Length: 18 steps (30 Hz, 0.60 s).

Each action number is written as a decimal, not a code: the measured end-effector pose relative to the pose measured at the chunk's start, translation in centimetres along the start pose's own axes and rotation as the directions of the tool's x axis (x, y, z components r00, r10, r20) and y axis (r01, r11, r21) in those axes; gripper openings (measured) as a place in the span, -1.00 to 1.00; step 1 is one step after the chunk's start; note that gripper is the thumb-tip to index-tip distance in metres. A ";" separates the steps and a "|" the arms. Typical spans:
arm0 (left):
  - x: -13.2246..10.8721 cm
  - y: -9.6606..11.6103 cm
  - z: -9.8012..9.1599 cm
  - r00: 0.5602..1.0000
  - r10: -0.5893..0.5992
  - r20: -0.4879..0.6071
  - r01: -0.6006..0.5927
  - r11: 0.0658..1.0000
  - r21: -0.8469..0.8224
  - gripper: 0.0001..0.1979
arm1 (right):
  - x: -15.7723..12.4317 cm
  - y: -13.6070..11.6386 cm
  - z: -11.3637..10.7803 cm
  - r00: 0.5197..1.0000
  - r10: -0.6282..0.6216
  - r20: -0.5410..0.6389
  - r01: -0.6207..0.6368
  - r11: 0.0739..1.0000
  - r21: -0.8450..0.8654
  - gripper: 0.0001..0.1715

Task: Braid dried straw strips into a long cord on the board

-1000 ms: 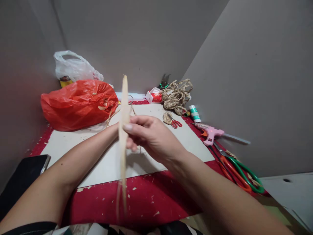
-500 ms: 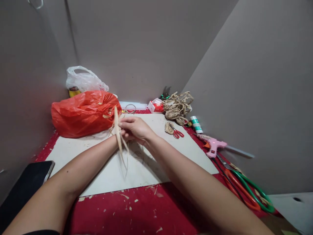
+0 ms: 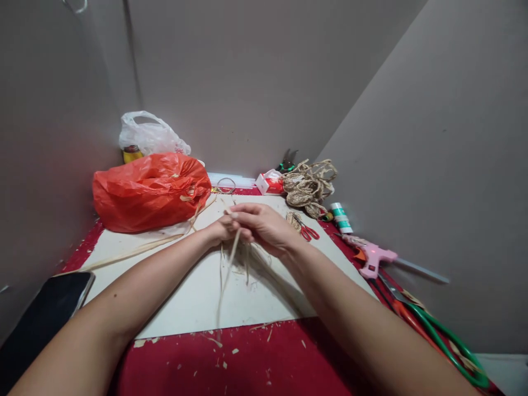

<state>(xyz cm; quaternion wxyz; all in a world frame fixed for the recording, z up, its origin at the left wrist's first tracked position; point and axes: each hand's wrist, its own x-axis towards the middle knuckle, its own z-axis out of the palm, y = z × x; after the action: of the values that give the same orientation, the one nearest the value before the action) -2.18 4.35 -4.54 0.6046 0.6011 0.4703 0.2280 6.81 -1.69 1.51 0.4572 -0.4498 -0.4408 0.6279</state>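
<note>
My left hand (image 3: 225, 228) and my right hand (image 3: 264, 223) meet over the white board (image 3: 177, 308). Both are closed, fingers pinched on pale dried fibre strips (image 3: 231, 257). Thin ends dangle below the hands, blurred by motion, and a short tip pokes up above the fingertips. How the strips cross between the fingers is hidden. A longer pale strip (image 3: 136, 251) runs from near the red bag past my left forearm towards the phone.
The red plastic bag (image 3: 148, 192) sits at the back left, a phone (image 3: 49, 302) at the near left. Braided cord (image 3: 307, 184), small red-handled scissors (image 3: 308, 232), a pink glue gun (image 3: 375, 257) and large green-handled shears (image 3: 445, 335) lie to the right. Scraps litter the red cloth (image 3: 198, 368).
The wide pale strip that stood upright at my hands now lies out to the left across the board. Thinner ends hang below my hands. The whole view has shifted slightly.
</note>
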 end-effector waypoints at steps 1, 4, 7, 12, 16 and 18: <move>0.1 -0.2 -0.2 0.999 0.015 0.052 -0.015 1.000 0.001 -0.92 | -0.7 0.0 -1.5 0.999 -0.021 -0.045 0.020 1.000 -0.023 -0.67; 0.5 -0.6 -0.7 0.984 0.062 0.168 -0.062 0.998 -0.007 -0.83 | -2.4 0.2 -4.8 0.984 -0.039 -0.175 0.013 0.989 -0.148 -0.69; 0.8 -0.7 -0.8 0.977 0.050 0.205 -0.041 0.998 -0.050 -0.81 | -3.1 1.0 -6.4 0.971 -0.009 -0.239 -0.048 0.972 -0.232 -0.66; 1.0 -0.5 -0.6 0.972 0.013 0.234 0.013 0.994 -0.111 -0.82 | -2.4 2.3 -7.1 0.977 0.050 -0.207 -0.099 0.968 -0.233 -0.66; 0.8 -0.2 -0.5 0.972 0.002 0.235 0.028 0.992 -0.126 -0.84 | -1.4 2.6 -7.1 0.966 0.054 -0.255 -0.113 0.968 -0.224 -0.80; 0.7 0.0 -0.4 0.973 0.001 0.229 0.030 0.991 -0.129 -0.85 | -1.0 3.0 -7.1 0.961 0.060 -0.272 -0.122 0.969 -0.217 -0.86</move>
<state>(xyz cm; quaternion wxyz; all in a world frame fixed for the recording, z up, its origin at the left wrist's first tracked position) -2.20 5.19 -4.69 0.6946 0.5788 0.3860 0.1832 13.32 -2.22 -2.74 0.4265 -0.5993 -0.4251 0.5275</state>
